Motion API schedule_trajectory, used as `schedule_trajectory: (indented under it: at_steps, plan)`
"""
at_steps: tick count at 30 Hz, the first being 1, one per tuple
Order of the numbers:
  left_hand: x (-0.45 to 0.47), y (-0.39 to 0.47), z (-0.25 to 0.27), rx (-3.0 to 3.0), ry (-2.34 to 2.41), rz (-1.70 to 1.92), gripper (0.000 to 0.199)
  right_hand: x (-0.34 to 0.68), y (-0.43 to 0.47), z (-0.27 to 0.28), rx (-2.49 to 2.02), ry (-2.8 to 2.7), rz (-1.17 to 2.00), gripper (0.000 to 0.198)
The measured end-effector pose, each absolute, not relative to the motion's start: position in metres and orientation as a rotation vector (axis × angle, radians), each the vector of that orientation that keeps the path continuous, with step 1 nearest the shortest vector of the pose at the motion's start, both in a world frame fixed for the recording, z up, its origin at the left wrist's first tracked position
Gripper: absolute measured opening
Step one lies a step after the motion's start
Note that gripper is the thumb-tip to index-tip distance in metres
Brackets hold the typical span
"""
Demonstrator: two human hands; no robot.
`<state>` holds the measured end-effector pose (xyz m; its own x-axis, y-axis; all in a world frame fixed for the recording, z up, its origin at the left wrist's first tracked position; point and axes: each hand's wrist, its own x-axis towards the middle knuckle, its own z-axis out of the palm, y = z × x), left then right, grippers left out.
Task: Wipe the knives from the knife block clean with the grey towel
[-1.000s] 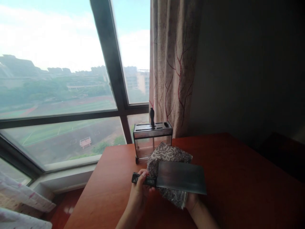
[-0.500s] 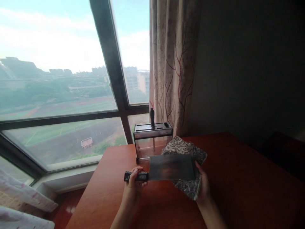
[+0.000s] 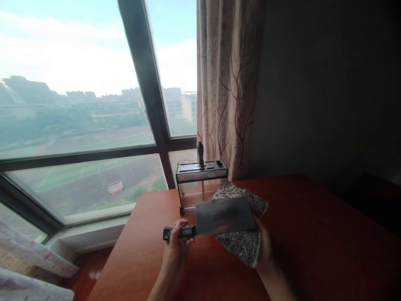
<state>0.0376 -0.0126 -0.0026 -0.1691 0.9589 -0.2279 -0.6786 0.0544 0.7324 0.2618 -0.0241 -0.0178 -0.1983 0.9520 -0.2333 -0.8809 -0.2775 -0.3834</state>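
My left hand (image 3: 178, 242) is wrapped round the black handle of a cleaver (image 3: 224, 216), whose broad dark blade points right and lies almost level above the table. Behind the blade, my right hand (image 3: 264, 246) grips a grey shaggy cloth (image 3: 241, 246). The cloth sticks out above and below the blade, and the blade hides its middle. My right fingertips are partly hidden by the blade's right end and the cloth.
A knife block (image 3: 202, 169) with clear sides and one black-handled tool upright in it stands at the back of the reddish wooden table (image 3: 140, 259). Behind it are a patterned curtain (image 3: 228, 83) and a large window (image 3: 78, 104).
The cloth has shifted slightly left and down behind the blade along with my right hand. The blade's right end has tilted up a little. My left hand keeps its hold.
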Motion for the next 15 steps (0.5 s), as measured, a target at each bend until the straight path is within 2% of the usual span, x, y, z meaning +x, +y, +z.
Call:
schedule_trajectory:
  at_steps: [9,15]
  plan:
    - [0.037,-0.018,0.004,0.469,0.867,1.503,0.024,0.230,-0.032,-0.032,-0.491,-0.310,1.981,0.026]
    - [0.037,-0.016,0.002,0.497,0.862,1.496,0.025,0.235,-0.030,-0.023,-0.522,-0.359,1.868,0.028]
